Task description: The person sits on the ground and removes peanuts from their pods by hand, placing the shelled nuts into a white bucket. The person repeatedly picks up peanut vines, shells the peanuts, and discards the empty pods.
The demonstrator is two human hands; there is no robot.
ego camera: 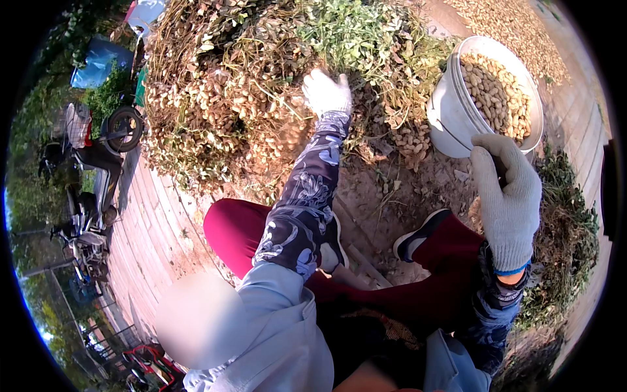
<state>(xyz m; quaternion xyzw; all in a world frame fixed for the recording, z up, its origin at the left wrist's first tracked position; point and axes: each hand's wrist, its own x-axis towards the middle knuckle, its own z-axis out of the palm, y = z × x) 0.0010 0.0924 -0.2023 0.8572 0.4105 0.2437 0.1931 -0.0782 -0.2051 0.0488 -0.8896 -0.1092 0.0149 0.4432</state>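
Note:
My left hand (329, 93), in a white knit glove, reaches out onto a heap of pulled peanut plants (215, 98). Its thumb stands apart from the fingers, whose tips are lost among the stems. Clusters of unshelled peanuts (264, 142) hang from the roots around it. My right hand (512, 191), gloved with a blue cuff edge, is raised at the near side of a white plastic bucket (443, 115). Its thumb and fingers curl towards each other; whether anything is between them is hidden. Loose unshelled peanuts (494, 98) fill much of the tilted-looking bucket.
Peanuts (509, 29) lie spread on the ground beyond the bucket. Another heap of plants (563, 235) lies at my right. Greener plants (350, 34) top the main heap. Parked motorbikes (93, 171) and a blue plastic-covered container (100, 63) stand to the left.

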